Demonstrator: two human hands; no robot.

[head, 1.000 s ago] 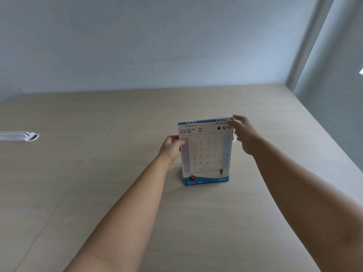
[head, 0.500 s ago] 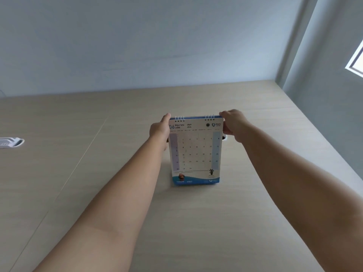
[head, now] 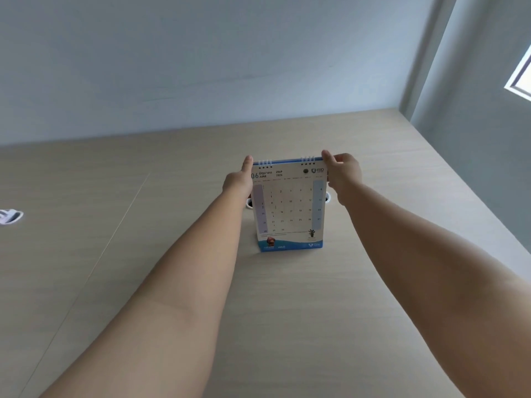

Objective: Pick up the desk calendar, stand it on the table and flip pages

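The desk calendar (head: 290, 206) stands upright on the light wooden table (head: 287, 311), its June page facing me, with wire rings along the blue top edge. My left hand (head: 240, 179) grips its upper left corner, thumb up along the side. My right hand (head: 342, 172) grips the upper right corner, fingers pinching the top edge. The calendar's base rests on the table near the middle of the view.
A white object (head: 10, 216) lies at the table's far left edge, partly cut off. A round cable hole (head: 249, 203) sits behind the calendar. The table's right edge (head: 474, 202) runs along a grey wall, and a pale wall stands behind the table.
My left hand slid from the calendar's left side up to its top left corner. My right hand closed on the top right corner. The calendar stays standing.
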